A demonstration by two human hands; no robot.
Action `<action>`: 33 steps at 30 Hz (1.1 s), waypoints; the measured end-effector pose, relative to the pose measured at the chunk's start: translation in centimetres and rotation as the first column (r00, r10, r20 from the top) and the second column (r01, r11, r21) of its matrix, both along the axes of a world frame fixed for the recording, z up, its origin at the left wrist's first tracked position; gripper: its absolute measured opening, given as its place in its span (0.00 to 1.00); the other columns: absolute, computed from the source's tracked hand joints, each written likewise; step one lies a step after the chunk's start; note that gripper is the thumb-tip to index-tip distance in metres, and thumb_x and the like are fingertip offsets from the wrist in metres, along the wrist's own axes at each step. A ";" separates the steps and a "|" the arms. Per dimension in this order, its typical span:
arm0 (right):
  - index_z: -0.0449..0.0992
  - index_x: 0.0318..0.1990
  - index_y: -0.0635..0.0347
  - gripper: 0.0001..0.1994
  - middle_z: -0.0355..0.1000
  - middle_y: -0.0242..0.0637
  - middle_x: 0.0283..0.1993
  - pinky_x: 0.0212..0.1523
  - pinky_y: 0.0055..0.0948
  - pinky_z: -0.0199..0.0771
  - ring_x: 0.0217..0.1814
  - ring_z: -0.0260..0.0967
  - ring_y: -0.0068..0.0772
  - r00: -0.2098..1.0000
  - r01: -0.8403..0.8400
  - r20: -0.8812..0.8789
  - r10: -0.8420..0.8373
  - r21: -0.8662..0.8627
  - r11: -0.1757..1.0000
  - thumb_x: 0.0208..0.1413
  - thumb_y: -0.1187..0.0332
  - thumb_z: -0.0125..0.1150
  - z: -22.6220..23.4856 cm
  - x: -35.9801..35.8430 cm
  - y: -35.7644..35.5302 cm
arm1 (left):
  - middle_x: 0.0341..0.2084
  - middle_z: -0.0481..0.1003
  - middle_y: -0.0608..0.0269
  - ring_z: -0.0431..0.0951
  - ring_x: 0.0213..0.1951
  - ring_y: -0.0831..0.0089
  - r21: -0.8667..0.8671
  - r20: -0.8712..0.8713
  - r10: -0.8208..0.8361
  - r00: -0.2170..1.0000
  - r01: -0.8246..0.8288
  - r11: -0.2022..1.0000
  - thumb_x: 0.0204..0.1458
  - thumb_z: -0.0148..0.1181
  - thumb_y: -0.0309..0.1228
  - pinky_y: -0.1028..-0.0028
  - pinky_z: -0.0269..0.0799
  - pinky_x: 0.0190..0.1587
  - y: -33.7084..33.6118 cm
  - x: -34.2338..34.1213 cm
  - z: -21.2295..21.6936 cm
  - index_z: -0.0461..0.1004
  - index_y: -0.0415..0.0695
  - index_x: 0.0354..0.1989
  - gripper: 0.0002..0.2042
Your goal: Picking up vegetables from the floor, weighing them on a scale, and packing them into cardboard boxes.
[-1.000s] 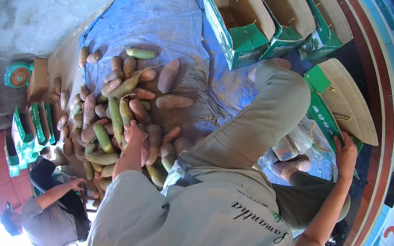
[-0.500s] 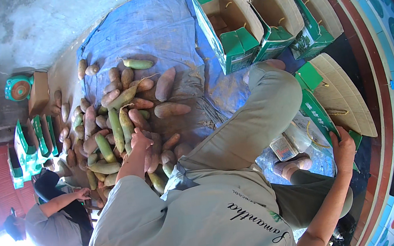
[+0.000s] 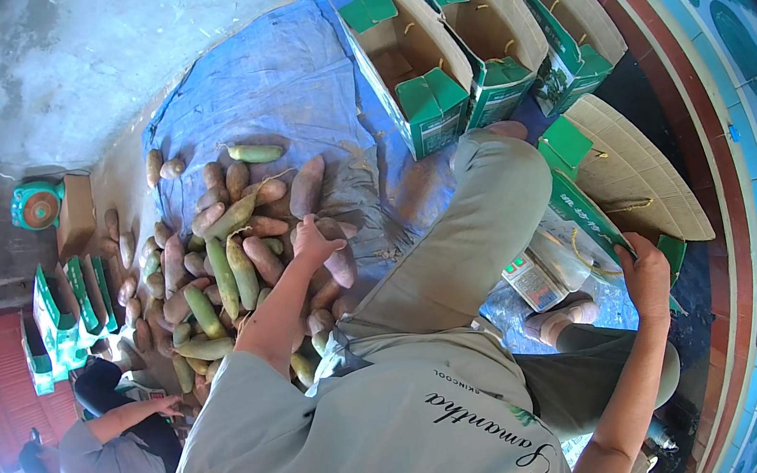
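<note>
A heap of long radishes (image 3: 203, 311), some green and some reddish-brown with soil, lies in front of me on the left. My left hand (image 3: 314, 243) is closed around the upper end of a reddish radish (image 3: 341, 265) at the right side of the heap; the fingers partly hide it. On the right, my right hand (image 3: 645, 274) grips the edge of a green cardboard box (image 3: 590, 214), whose tan flap stands open. Beside that box, near my foot, is a scale (image 3: 535, 282) with a lit display and a clear plastic cover or bag.
Several open green boxes (image 3: 437, 102) stand in a row at the far right. A blue tarp (image 3: 269, 78) spreads behind the heap. At the left a co-worker (image 3: 119, 457) sits near more green boxes (image 3: 59, 305); a teal fan (image 3: 36, 205) stands by a brown carton (image 3: 78, 216).
My left hand has moved right and farther out over the heap, and a reddish radish is now in it. My right hand stays on the box edge. The view has shifted slightly.
</note>
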State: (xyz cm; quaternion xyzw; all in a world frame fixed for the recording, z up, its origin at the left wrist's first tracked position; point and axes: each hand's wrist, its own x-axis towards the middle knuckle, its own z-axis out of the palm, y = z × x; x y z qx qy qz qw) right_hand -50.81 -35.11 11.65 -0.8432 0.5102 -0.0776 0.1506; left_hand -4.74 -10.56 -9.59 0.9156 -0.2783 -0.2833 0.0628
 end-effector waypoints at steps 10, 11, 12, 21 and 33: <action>0.74 0.37 0.63 0.08 0.73 0.48 0.35 0.38 0.39 0.70 0.38 0.71 0.51 0.999 -0.028 0.023 0.029 -0.016 0.999 0.48 0.72 0.59 0.2 -0.1 0.5 | 0.49 0.61 0.45 0.71 0.48 0.53 0.179 0.004 -0.131 0.991 0.128 0.975 0.29 0.73 0.42 0.63 0.71 0.48 -1.0 -3.2 -2.1 0.57 0.51 0.54 0.40; 0.74 0.37 0.63 0.08 0.73 0.48 0.35 0.38 0.39 0.70 0.38 0.71 0.51 0.999 -0.022 0.025 0.023 -0.018 1.000 0.48 0.72 0.59 0.1 -0.1 0.5 | 0.49 0.61 0.45 0.71 0.48 0.53 0.178 0.007 -0.137 0.990 0.134 0.975 0.29 0.73 0.42 0.63 0.71 0.48 -0.6 -3.5 -2.1 0.57 0.51 0.54 0.40; 0.74 0.36 0.61 0.08 0.73 0.45 0.34 0.38 0.38 0.70 0.37 0.71 0.49 0.999 -0.031 0.019 0.031 -0.029 0.999 0.48 0.72 0.59 0.0 0.0 0.4 | 0.50 0.61 0.45 0.71 0.49 0.53 0.187 0.003 -0.111 0.994 0.109 0.976 0.29 0.73 0.41 0.63 0.71 0.48 -0.4 -3.7 -2.1 0.57 0.51 0.54 0.40; 0.75 0.33 0.57 0.06 0.72 0.41 0.30 0.36 0.39 0.70 0.35 0.71 0.45 0.998 -0.049 0.033 0.051 -0.051 0.997 0.47 0.71 0.59 -0.1 -0.4 0.4 | 0.50 0.63 0.47 0.70 0.50 0.54 0.174 0.059 -0.149 0.987 0.137 0.975 0.29 0.72 0.45 0.62 0.69 0.50 -1.3 -3.1 -0.4 0.62 0.48 0.51 0.38; 0.76 0.31 0.55 0.05 0.71 0.37 0.28 0.35 0.36 0.72 0.34 0.72 0.39 0.987 -0.158 -0.037 0.156 -0.070 0.985 0.50 0.68 0.56 -1.0 -1.3 1.6 | 0.42 0.69 0.43 0.68 0.46 0.51 -0.629 0.305 0.081 0.949 0.137 0.765 0.32 0.71 0.40 0.62 0.63 0.51 -9.7 -0.5 14.2 0.67 0.32 0.48 0.34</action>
